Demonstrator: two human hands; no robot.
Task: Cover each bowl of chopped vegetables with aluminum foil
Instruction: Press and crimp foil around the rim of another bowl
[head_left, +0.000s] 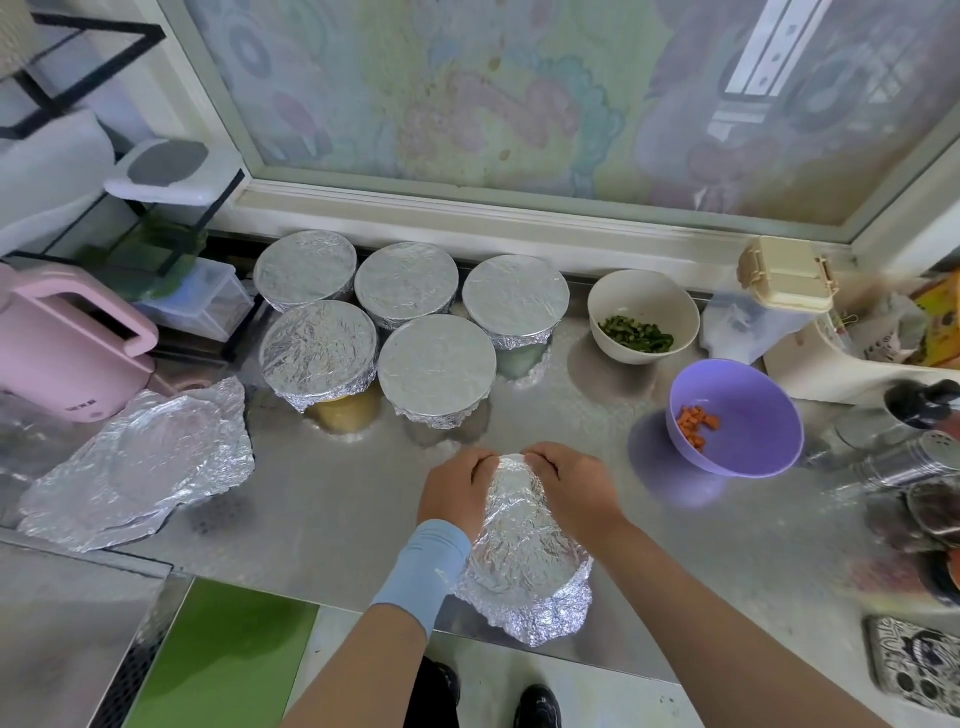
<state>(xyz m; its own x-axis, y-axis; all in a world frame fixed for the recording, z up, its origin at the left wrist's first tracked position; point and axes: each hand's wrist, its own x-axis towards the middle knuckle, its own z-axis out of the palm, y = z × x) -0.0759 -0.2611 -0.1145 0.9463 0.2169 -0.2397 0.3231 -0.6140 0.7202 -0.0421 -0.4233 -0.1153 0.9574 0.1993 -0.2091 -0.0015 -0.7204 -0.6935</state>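
Steel counter is seen under a window. At its near edge a foil-covered bowl is clasped at the far rim by the left hand and right hand, fingers curled over the foil. Most of the bowl lies nearer than both hands. Five covered bowls are grouped behind. A white bowl of greens and a purple bowl of carrot are left uncovered at the right.

Both my hands are on the foil-covered bowl. Left hand at its 11 o'clock, right hand at 1 o'clock. Fingers curled down over the far rim, fingertips nearly meeting at 12. Forearms enter from 7 and 5 o'clock. Blue wristband on left wrist.
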